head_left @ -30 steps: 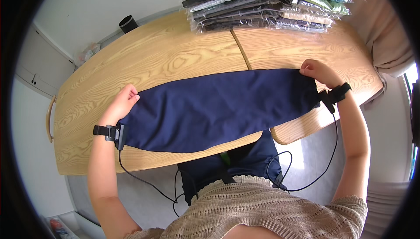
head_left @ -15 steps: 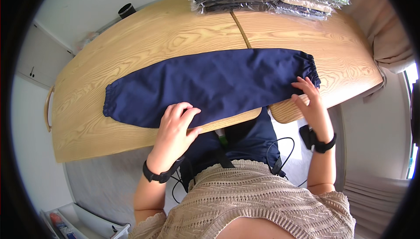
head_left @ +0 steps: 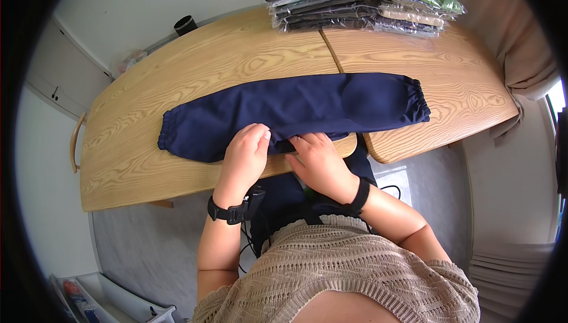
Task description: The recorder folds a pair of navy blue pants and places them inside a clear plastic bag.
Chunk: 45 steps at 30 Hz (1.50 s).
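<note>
A navy blue oversleeve (head_left: 296,101) with gathered elastic cuffs at both ends lies lengthwise across the wooden table. Its near edge is bunched and partly turned up between my hands. My left hand (head_left: 244,156) pinches that near edge, thumb and fingers closed on the cloth left of the middle. Just to its right, my right hand (head_left: 322,163) has its fingers bent into the bunched fabric, its thumb lower down at the edge; some fingertips are hidden by the cloth. A smooth rounded patch shows in the fabric near the right cuff.
A tall stack of clear-bagged folded garments (head_left: 361,3) stands at the back of the wooden table (head_left: 136,175). A seam splits the tabletop. A black cup-like object (head_left: 185,25) sits at the back left. A white bin (head_left: 112,299) stands on the floor at lower left.
My right hand has left the right cuff and come in beside my left hand. The oversleeve's near edge is now bunched, and my left hand has closed on it.
</note>
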Each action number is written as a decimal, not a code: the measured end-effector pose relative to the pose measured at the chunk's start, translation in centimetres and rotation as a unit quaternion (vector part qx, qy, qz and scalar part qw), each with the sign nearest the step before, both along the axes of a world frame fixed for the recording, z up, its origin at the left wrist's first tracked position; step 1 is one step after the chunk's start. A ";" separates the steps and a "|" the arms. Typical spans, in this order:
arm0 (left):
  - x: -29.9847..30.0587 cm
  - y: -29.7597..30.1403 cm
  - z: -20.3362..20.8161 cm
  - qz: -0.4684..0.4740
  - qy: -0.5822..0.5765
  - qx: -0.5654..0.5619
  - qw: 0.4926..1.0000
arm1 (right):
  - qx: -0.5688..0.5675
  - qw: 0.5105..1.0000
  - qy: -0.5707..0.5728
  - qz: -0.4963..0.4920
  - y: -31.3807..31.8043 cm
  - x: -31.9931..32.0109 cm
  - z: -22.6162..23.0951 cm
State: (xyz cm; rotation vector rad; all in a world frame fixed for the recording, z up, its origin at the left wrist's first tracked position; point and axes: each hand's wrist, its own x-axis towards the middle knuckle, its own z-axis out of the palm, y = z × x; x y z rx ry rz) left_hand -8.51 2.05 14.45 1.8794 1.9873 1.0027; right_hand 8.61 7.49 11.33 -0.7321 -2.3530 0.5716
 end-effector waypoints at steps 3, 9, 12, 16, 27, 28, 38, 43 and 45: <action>0.0 -0.6 0.3 -0.008 -0.002 0.005 1.000 | -0.037 0.999 -0.035 -0.012 0.3 -1.0 -0.6; -0.9 -2.1 -0.2 0.011 -0.040 -0.051 0.998 | -0.166 0.984 -0.048 0.039 1.1 -1.0 0.2; -1.0 -2.4 -0.4 0.007 -0.050 -0.029 0.998 | -0.163 0.983 -0.001 0.087 1.3 -0.4 -0.8; -1.2 -2.6 -0.6 -0.006 -0.052 -0.012 0.999 | -0.195 0.966 0.006 0.168 1.8 0.3 -1.1; 0.5 -3.7 -0.2 -0.103 0.142 -0.082 0.981 | -0.002 0.982 -0.005 0.187 -1.0 1.8 0.3; 0.6 -3.8 -0.9 -0.105 0.158 -0.087 0.978 | -0.023 0.979 0.023 0.203 -0.7 2.3 0.2; 0.4 -4.1 -3.0 -0.069 0.170 -0.049 0.982 | 0.152 0.955 -0.153 -0.205 5.8 14.0 1.2; -0.3 -2.8 -2.3 -0.042 0.024 -0.028 0.998 | 0.046 0.949 -0.228 -0.214 10.2 19.7 0.9; -0.7 -2.5 -1.8 -0.053 -0.006 -0.044 0.998 | 0.032 0.958 -0.214 -0.188 11.4 20.3 1.1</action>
